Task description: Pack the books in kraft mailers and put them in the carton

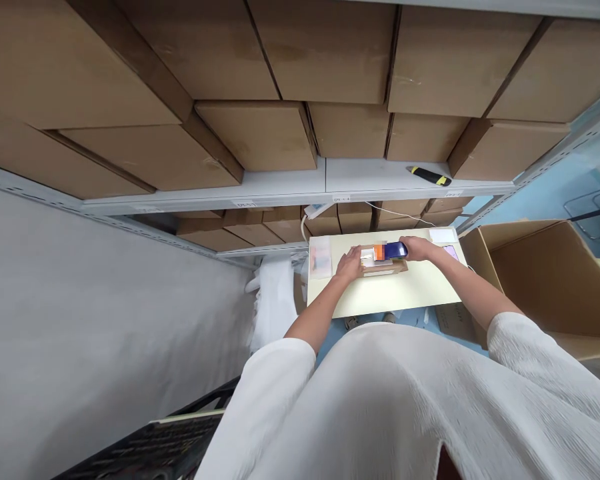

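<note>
On the pale yellow table [350, 299] lies a small cardboard box [386, 269] with white material showing inside. My left hand [350, 264] grips the box's left end, its fingers partly over the edge. In my right hand [416, 249] is a dark blue and orange item [395, 251], held by its right end above the box's back right part. Its kind cannot be made out, as part of it is blurred into pixels. Whether the item touches the box is unclear.
Shelves with brown cartons [350, 127] rise behind the table. A yellow-black utility knife [430, 176] lies on the shelf. A clear plastic packet [321, 257] sits at the table's left, a phone [451, 252] at its right. A large open carton [555, 280] stands right.
</note>
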`<state>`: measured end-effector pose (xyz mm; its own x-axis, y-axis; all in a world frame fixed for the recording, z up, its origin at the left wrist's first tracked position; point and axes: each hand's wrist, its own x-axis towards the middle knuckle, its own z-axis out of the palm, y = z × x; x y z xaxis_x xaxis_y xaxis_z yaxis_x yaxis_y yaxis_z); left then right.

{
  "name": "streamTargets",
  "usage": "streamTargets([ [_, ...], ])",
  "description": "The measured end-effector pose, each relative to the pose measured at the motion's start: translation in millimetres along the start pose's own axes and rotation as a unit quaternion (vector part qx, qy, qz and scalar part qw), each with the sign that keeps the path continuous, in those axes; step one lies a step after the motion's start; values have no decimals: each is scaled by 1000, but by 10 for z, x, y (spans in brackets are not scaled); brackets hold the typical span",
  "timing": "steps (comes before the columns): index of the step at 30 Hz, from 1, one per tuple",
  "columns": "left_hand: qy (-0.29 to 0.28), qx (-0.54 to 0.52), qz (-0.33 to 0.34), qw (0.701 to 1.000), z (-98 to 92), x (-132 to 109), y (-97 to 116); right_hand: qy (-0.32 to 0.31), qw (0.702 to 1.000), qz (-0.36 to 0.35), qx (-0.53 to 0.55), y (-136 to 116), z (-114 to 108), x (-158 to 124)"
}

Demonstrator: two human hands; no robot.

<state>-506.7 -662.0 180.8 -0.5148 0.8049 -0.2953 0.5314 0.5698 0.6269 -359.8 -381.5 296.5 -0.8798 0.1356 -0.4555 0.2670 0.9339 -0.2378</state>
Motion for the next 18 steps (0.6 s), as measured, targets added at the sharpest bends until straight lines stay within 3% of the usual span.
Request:
streamTargets([
  [5, -14, 21, -4, 1000, -40, -2, 13, 16, 999, 36, -18, 662, -42, -293],
  [11, -16, 16, -1, 1000, -72, -18, 18, 17, 998, 53, -23, 1486, 84, -632],
  [14, -16, 16, -3, 1000, -88, -22, 24, 18, 998, 59, -15, 1681, 173, -637],
  [18, -16, 10, -13, 1000, -95, -17, 35, 18, 999, 45, -18, 1755, 279, -516],
])
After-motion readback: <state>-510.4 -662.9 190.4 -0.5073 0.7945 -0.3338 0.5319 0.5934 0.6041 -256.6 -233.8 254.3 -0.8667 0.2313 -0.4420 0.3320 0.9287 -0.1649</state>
